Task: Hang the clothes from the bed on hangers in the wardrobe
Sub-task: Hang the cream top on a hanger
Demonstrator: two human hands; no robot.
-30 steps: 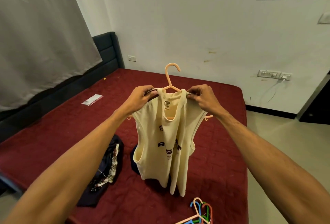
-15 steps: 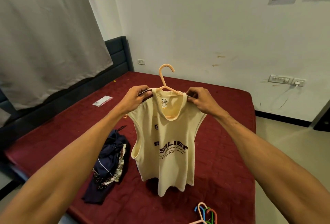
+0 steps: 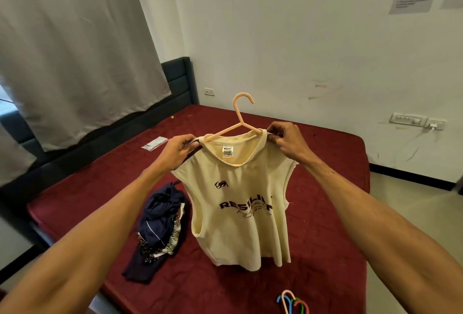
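A cream sleeveless shirt (image 3: 240,218) with dark lettering hangs on a peach plastic hanger (image 3: 239,113) held up over the bed. My left hand (image 3: 179,149) grips the shirt's left shoulder where it lies over the hanger arm. My right hand (image 3: 288,143) pinches the right shoulder near the collar. The hanger's hook stands upright between my hands. A pile of dark navy and patterned clothes (image 3: 157,228) lies on the maroon bed (image 3: 325,226) below and to the left of the shirt.
Several coloured hangers (image 3: 292,302) lie at the bed's near right edge. A small clear packet (image 3: 154,142) lies on the bed's far left. A grey curtain (image 3: 75,50) and dark headboard (image 3: 179,80) are left. The tiled floor (image 3: 413,226) is right.
The shirt has spread out flat on the hanger, its front print facing me. Both hands have moved wider apart along the shoulders. The view has shifted to the right.
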